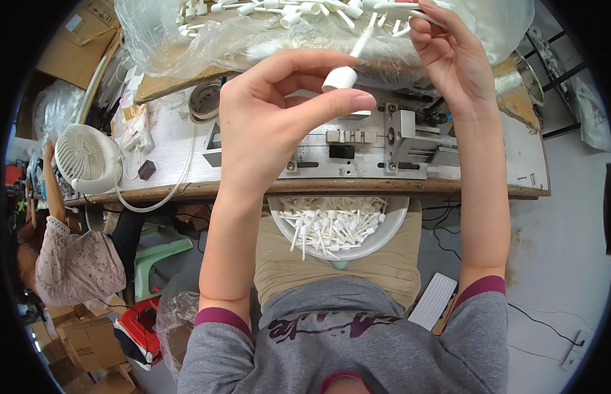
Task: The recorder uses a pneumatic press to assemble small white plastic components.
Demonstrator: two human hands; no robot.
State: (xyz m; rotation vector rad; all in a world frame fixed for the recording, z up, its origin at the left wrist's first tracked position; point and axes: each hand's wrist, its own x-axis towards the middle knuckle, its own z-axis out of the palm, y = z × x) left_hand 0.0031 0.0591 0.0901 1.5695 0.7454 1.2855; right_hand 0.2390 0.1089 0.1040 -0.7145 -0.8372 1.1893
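Note:
Between the thumb and fingers of my left hand (269,108) is a white ribbed cap (340,79) with a thin white stem pointing up and away. Higher and to the right, my right hand (456,59) pinches slim white plastic pieces (401,6) near the top edge; their exact shape is hard to make out. Beyond both hands lies a heap of similar white stemmed caps (292,16) on clear plastic sheeting (266,49). Below my hands, a metal bench fixture (404,134) with a small slotted block (351,136) is mounted at the table's front.
A round translucent bowl (392,230) of white stemmed caps rests on my lap. At left are a white fan (87,157), a tape roll (204,100) and a looping white cable (181,184). Another person (82,262) sits further left. Cardboard boxes (92,341) stand behind.

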